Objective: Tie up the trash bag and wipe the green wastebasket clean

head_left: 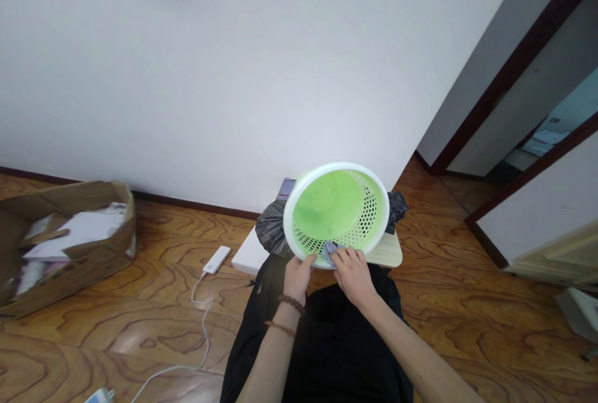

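I hold a green perforated waste basket with a white rim (327, 203) tilted toward me, its open mouth facing the camera. My left hand (298, 276) grips the near rim, thumb over the edge, beaded bracelets on the wrist. My right hand (353, 273) presses a small grey-blue cloth (329, 250) against the inside wall near the rim, fingers closed on it. Behind the basket lies a black plastic bag (271, 228).
A low light wooden table (387, 252) stands under the basket. A white power bank (216, 259) with a cable lies on the wood floor. An open cardboard box (65, 247) of papers sits at left. A doorway opens at right.
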### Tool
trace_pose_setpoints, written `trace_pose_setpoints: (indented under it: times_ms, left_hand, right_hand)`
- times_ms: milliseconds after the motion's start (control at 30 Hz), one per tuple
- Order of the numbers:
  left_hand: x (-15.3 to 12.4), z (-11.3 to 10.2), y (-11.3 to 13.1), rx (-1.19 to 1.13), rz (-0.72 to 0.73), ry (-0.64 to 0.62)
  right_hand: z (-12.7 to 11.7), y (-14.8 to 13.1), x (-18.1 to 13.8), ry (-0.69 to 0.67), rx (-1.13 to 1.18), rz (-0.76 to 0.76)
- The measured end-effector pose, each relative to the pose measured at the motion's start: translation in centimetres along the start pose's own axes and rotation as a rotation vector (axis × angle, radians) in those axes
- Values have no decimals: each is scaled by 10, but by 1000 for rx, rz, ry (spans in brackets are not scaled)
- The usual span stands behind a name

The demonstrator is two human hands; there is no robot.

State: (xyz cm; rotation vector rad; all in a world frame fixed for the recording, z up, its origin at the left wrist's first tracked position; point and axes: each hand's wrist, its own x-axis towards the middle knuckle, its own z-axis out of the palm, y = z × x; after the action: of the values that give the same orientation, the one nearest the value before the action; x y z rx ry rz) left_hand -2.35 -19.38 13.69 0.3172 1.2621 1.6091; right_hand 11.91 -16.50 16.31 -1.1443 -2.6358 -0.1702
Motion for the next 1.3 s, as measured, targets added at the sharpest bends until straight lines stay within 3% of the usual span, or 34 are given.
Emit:
trace_pose_setpoints:
  times_ms: [233,367,467,567,767,1067,1300]
  left_hand:
    - [13,-25,28,137,60,89]
    - [14,-34,35,130,-4,108]
    - [13,-28,28,75,-49,55]
    - [10,-16,19,70,-43,35]
    - [3,-6,11,108,-9,28]
    - [3,-2,5,35,-63,2]
    - [-2,-2,6,-6,-101,-11]
  right_hand:
    - [-10,20,4,-1,-59,-63]
    - [-21,41,6,17,-111,-14]
    - [-24,45,7,42,-149,77]
    - [-16,31,3,40,-134,162]
    - [5,-9,-11,-4,22,84]
    - [-6,33,-4,52,-164,255]
    - [-5,9,-9,40,-111,199]
